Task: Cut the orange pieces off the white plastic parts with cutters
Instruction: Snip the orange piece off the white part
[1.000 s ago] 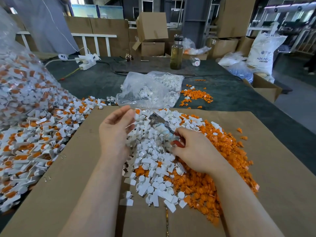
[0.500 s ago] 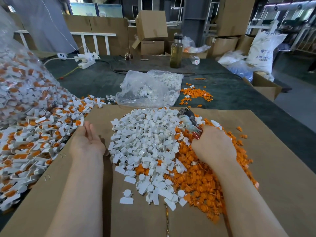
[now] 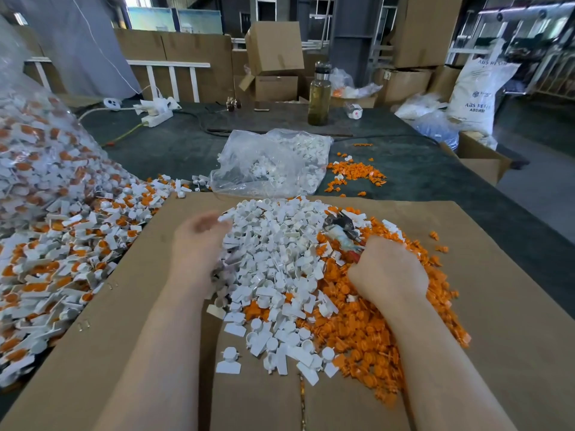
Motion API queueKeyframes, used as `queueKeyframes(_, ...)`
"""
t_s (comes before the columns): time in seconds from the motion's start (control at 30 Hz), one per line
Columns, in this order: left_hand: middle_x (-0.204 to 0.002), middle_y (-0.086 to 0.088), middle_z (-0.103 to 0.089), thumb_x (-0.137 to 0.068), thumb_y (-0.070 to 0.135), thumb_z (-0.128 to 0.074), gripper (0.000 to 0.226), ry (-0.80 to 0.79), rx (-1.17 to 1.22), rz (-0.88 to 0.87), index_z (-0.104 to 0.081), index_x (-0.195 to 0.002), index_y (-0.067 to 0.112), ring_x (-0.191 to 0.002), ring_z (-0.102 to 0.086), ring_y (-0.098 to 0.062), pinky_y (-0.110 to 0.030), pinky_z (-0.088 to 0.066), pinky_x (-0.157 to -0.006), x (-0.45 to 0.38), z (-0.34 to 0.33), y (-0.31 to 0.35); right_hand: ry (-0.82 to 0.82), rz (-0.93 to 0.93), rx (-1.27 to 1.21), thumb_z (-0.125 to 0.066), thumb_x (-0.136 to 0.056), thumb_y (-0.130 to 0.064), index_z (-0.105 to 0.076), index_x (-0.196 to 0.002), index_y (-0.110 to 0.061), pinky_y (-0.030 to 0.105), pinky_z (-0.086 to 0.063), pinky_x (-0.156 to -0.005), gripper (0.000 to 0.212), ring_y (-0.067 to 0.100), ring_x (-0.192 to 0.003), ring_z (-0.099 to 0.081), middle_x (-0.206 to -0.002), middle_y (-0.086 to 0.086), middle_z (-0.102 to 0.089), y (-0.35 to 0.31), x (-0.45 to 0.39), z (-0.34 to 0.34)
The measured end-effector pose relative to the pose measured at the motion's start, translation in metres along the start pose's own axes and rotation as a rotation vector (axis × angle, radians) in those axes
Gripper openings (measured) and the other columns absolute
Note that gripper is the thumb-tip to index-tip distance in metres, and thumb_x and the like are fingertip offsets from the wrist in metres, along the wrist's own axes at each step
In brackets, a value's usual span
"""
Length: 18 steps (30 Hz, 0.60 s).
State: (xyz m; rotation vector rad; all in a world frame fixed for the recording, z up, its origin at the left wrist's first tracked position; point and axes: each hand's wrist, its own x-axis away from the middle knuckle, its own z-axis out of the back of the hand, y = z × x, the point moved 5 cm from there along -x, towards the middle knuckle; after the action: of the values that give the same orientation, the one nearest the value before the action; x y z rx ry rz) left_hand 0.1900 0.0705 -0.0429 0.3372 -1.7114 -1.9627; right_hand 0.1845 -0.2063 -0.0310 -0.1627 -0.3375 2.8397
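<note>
My right hand [image 3: 387, 270] grips the red handles of the cutters [image 3: 342, 228], whose jaws point up and away over the heap. It rests on the pile of cut orange pieces [image 3: 370, 334]. Left of that lies the pile of trimmed white parts [image 3: 273, 253]. My left hand [image 3: 199, 244] is blurred at the left edge of the white pile; whether its fingers hold a part is unclear. Uncut white parts with orange pieces [image 3: 68, 253] spill across the left side.
A cardboard sheet [image 3: 497, 306] covers the near table. A clear bag of white parts [image 3: 273, 163] lies behind the piles, with a small orange heap [image 3: 354, 175] to its right. A big bag of uncut parts [image 3: 31, 150] leans at far left. A bottle [image 3: 319, 94] stands at the back.
My left hand went out to the uncut pile on the left, then came back to the white pile's edge. My right hand with the cutters moved right onto the orange pile.
</note>
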Motion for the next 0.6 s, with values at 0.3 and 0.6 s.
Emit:
queueKeyframes(0.3,-0.127,-0.003,-0.061,-0.097,0.032,-0.059,0.029,-0.198,-0.776,-0.536,-0.063,-0.125,0.026,-0.12,-0.05,-0.028,-0.04,-0.04,-0.103,0.023,-0.056,0.002,0.029,0.019,0.035,-0.06,-0.085,-0.027,-0.045,-0.086,-0.022,0.025,-0.03,-0.044,0.016,0.012,-0.057,-0.043,-0.075,-0.004,-0.048,-0.002,0.001,0.0)
queueKeyframes(0.6,-0.119,0.008,-0.065,-0.098,0.036,-0.055,0.021,-0.082,-0.846,-0.579,-0.069,-0.113,0.033,-0.112,-0.058,-0.022,-0.041,-0.034,-0.1,0.03,-0.052,0.009,0.015,0.019,0.051,-0.059,-0.088,-0.028,-0.045,-0.089,-0.02,0.027,-0.034,-0.044,0.017,0.015,-0.06,-0.045,-0.08,-0.001,-0.044,-0.001,0.0,-0.002)
